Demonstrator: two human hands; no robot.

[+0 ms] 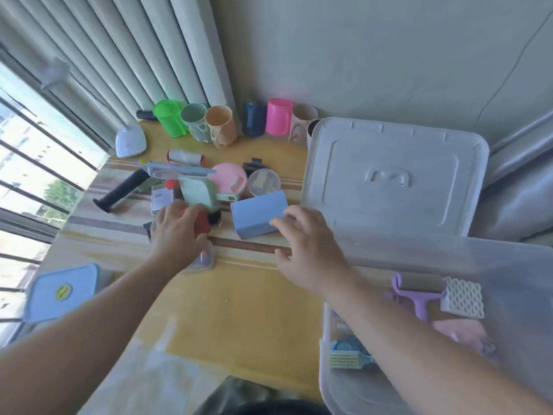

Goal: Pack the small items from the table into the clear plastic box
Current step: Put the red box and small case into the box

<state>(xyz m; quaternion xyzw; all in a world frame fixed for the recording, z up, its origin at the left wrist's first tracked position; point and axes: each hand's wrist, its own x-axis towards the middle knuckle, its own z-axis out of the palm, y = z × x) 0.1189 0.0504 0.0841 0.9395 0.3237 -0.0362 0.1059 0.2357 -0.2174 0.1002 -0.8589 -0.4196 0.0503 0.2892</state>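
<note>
Clear plastic box point(344, 393) at lower right of tabletop point(233, 310), purple roller point(417, 290) inside; its lid point(392, 178) lies behind. Right hand point(308, 253), grip loose, fingertips touching blue box point(257, 214). Left hand point(176, 232), grip curled over red item point(200, 221).
</note>
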